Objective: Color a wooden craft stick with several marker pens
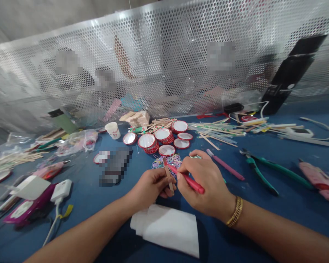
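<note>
Toward the near edge of the worktop [84,199], my left hand [156,182] pinches a wooden stick [166,170] and my right hand [208,182] is clamped around a red marker [194,185], its tip by the stick's far end. A folded white tissue [171,228] lies nearer that edge, coloured bands [159,162] beyond.

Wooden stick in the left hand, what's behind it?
Behind the wooden stick lies a pile of colorful loops; the left hand and right hand cover part of it.
</note>
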A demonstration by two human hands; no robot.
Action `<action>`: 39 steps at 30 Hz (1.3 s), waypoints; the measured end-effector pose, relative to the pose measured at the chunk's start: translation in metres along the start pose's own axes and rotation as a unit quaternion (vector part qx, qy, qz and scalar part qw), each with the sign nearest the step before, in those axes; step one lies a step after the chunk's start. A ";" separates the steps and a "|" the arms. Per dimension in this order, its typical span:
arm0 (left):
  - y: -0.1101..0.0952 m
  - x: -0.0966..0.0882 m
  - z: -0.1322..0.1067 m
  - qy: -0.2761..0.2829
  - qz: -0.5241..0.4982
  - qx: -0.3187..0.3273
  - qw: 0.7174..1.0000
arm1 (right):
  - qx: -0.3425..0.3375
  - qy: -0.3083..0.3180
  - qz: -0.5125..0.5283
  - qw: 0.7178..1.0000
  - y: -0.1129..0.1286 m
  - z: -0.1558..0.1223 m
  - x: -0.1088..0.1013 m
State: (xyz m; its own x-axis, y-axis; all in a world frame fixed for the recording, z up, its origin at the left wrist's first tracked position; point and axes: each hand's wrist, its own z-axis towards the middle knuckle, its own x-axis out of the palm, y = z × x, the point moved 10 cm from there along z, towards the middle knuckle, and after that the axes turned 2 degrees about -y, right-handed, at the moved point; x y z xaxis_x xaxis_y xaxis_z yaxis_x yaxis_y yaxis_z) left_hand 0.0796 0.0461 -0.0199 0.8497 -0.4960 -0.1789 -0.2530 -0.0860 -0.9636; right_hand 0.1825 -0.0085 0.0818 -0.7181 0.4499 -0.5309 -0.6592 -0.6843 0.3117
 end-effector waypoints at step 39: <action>0.001 0.000 0.000 0.003 -0.014 0.005 1.000 | 0.001 -0.010 0.002 1.000 0.002 0.000 -0.003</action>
State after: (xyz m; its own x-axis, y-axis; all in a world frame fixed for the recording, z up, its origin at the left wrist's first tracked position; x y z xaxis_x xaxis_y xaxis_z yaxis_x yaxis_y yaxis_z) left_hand 0.0799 0.0460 -0.0210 0.8540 -0.4981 -0.1501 -0.2242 -0.0922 -0.9702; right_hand 0.1836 -0.0111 0.0844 -0.7250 0.4581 -0.5143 -0.6566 -0.6851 0.3155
